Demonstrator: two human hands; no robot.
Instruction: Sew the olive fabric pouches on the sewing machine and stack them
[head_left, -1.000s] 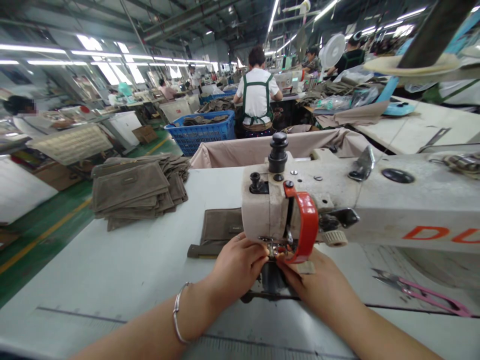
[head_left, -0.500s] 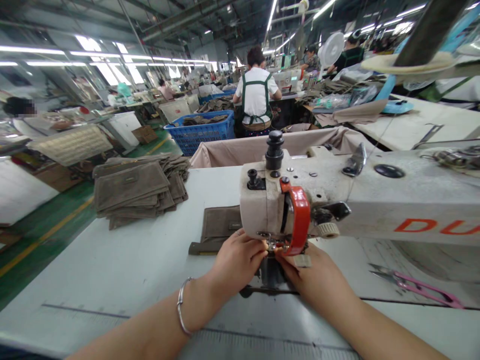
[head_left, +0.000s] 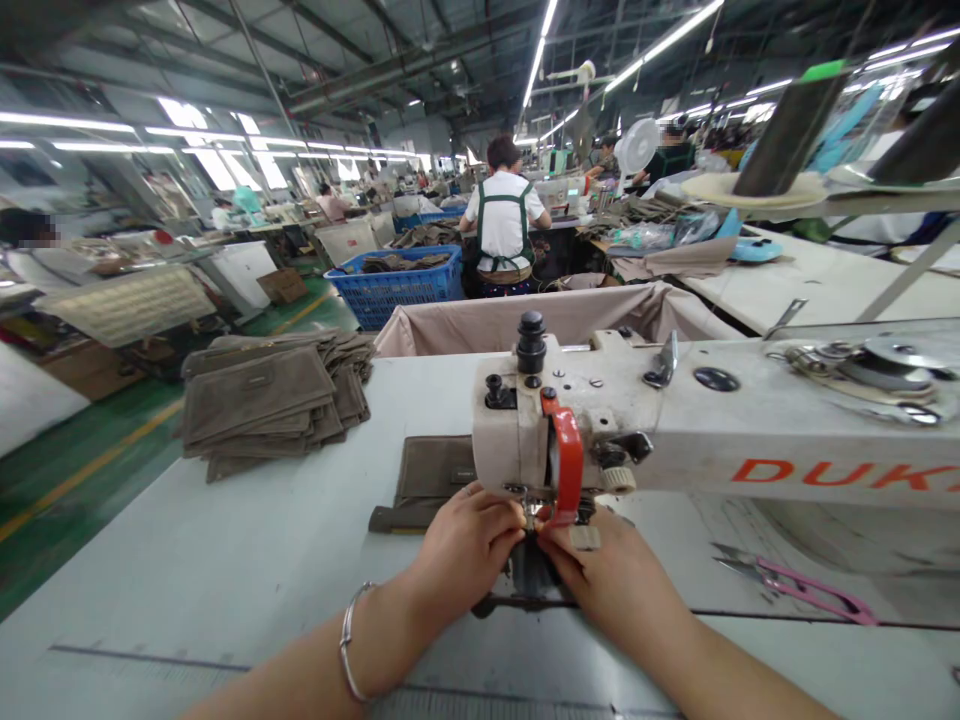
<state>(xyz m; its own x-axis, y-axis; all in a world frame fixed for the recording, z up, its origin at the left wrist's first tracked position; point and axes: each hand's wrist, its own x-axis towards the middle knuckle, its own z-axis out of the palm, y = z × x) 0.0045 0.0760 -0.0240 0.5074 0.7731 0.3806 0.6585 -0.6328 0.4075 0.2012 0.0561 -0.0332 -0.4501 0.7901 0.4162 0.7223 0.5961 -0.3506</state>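
My left hand [head_left: 461, 545] and my right hand [head_left: 600, 580] meet under the head of a white sewing machine [head_left: 675, 430], just below its red guard [head_left: 566, 465]. Both hands have fingers pinched together at the needle area; what they pinch is too small to make out. A flat olive-brown fabric piece [head_left: 427, 475] lies on the table behind my left hand, partly under the machine head. A silver bangle [head_left: 346, 640] sits on my left wrist.
A stack of olive-brown fabric pieces [head_left: 270, 395] sits at the table's back left. Pink-handled snips [head_left: 795, 585] lie to the right under the machine arm. A cloth-lined bin [head_left: 540, 310] stands behind the table; a blue crate [head_left: 397, 280] and a seated person [head_left: 502, 215] are beyond.
The view has tilted and pulled back, so the machine appears smaller and lower. Both hands stay pinched at the needle area with almost no shift.
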